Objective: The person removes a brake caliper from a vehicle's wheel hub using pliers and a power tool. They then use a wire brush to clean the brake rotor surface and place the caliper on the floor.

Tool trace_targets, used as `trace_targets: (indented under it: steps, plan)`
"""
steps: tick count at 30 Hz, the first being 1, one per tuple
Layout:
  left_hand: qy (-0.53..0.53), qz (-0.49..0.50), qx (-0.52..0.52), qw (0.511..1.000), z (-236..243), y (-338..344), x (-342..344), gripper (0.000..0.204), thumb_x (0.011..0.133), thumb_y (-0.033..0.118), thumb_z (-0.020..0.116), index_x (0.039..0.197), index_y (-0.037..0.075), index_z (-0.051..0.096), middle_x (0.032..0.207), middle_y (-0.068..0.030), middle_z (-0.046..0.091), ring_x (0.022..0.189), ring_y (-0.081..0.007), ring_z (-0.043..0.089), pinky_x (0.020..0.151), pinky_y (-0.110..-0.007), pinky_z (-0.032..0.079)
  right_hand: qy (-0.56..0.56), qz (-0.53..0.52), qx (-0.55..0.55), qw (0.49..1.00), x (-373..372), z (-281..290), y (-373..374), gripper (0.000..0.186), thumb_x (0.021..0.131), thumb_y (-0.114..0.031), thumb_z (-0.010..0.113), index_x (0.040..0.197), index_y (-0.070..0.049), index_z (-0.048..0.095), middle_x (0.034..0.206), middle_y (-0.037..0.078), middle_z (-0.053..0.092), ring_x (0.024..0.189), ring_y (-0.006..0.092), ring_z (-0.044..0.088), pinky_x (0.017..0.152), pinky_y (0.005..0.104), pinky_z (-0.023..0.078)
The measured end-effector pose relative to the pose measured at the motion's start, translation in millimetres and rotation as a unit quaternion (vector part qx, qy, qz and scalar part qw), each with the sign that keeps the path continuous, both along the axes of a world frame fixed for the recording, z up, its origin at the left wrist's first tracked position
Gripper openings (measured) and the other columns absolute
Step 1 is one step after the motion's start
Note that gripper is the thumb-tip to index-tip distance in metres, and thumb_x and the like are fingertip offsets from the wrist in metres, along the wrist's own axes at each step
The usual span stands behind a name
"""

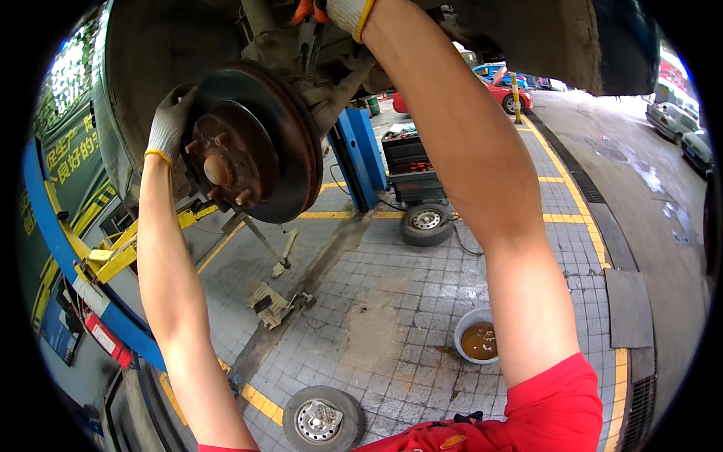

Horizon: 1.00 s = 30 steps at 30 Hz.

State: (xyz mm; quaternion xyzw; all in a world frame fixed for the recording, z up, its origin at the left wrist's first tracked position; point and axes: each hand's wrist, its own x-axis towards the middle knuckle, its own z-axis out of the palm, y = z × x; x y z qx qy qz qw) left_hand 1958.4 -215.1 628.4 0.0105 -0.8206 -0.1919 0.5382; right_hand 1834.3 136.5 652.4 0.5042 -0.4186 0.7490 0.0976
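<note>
A rusty brake disc [282, 143] with its hub and studs hangs at head height under a raised car. My left hand [170, 126], in a white knit glove with a yellow cuff, rests at the disc's left edge, fingers curled round behind it and partly hidden. At the top edge my right hand [348, 12], gloved alike and cut off by the picture, is closed on the orange handles of a pair of pliers [309, 38]. The pliers' metal jaws point down among the suspension parts behind the disc. What the jaws touch is unclear.
A blue lift post [358, 158] and a black tool cart [410, 166] stand behind. Wheels lie on the tiled floor, one by the cart [427, 224], one near me [322, 419]. A bucket of brown liquid [462, 337] and a jack [273, 303] are below.
</note>
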Motion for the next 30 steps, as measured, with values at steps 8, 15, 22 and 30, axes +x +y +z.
trace_targets:
  steps: [8, 15, 22, 30]
  plan:
    - [-0.021, -0.001, 0.115, 0.993, 4.9, 3.2, -6.5, 0.037, 0.100, 0.024, 0.064, 0.126, -0.001, 0.069, 0.116, -0.0133, 0.074, 0.101, -0.0187, 0.068, 0.090, -0.031, 0.053, -0.024, 0.193, 0.029, 0.981, -18.4, 18.5, -37.1, 0.025, 0.103, -0.030, 0.053, 0.097, -0.007, 0.062, 0.066, 0.013, 0.062, 0.041, 0.0292, 0.059, 0.034, 0.0395, 0.042]
    - [-0.006, 0.020, 0.088, 0.996, 7.4, -2.3, -8.7, 0.039, 0.099, 0.025, 0.066, 0.125, -0.003, 0.069, 0.114, -0.0153, 0.074, 0.100, -0.0195, 0.069, 0.089, -0.031, 0.053, 0.015, 0.147, 0.073, 0.986, -9.6, 11.3, -42.8, 0.033, 0.106, -0.034, 0.049, 0.093, -0.008, 0.063, 0.060, 0.012, 0.060, 0.037, 0.0256, 0.054, 0.032, 0.0363, 0.038]
    - [-0.003, 0.018, 0.089, 0.996, 2.0, 2.4, -7.1, 0.039, 0.100, 0.026, 0.065, 0.125, -0.003, 0.069, 0.113, -0.0152, 0.074, 0.100, -0.0200, 0.069, 0.090, -0.031, 0.053, 0.059, 0.208, 0.117, 0.969, -12.1, 19.4, -58.1, 0.048, 0.108, -0.040, 0.047, 0.082, -0.002, 0.062, 0.050, 0.012, 0.054, 0.035, 0.0254, 0.050, 0.033, 0.0360, 0.036]
    - [0.004, 0.031, 0.073, 0.997, -1.5, 13.7, -7.6, 0.040, 0.100, 0.028, 0.065, 0.126, -0.003, 0.069, 0.116, -0.0161, 0.074, 0.102, -0.0209, 0.069, 0.092, -0.032, 0.053, 0.067, 0.311, 0.099, 0.943, -32.4, 42.3, -86.5, 0.061, 0.109, -0.038, 0.043, 0.063, -0.001, 0.058, 0.055, 0.017, 0.054, 0.041, 0.0301, 0.051, 0.038, 0.0386, 0.040]
